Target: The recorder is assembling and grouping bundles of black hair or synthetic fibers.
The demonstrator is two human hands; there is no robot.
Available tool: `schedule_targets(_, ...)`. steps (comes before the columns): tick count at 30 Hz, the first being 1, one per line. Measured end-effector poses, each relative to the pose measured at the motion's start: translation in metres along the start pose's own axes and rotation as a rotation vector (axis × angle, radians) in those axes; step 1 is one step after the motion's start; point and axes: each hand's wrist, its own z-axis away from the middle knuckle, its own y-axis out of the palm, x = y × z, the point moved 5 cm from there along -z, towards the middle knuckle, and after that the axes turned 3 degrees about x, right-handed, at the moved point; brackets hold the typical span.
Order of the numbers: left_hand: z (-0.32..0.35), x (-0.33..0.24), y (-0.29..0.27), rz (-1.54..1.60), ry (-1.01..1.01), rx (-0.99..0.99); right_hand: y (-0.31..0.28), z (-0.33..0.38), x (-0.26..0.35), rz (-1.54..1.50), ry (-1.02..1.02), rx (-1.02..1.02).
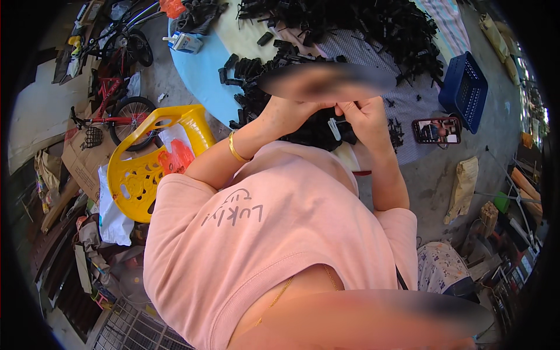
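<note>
Head view: left hand (286, 114) and right hand (368, 119) close together toward 1 o'clock, partly curled, blur making any grip impossible to tell; black pieces (312, 131) just beneath, phone (437, 131) then blue basket (466, 87) near 2, main heap (364, 23) toward 12
</note>
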Motion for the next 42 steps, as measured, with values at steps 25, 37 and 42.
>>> schedule_targets(25,0.009,-0.009,0.004,0.092,0.025,0.087,0.006,0.016,0.010,0.078,0.001,-0.039)
schedule_targets(37,0.013,-0.003,0.003,-0.075,0.171,-0.089,0.016,0.015,-0.002,-0.045,-0.009,-0.118)
schedule_targets(42,0.012,-0.006,-0.001,-0.419,0.268,-0.120,0.012,0.012,-0.013,-0.102,0.137,-0.083)
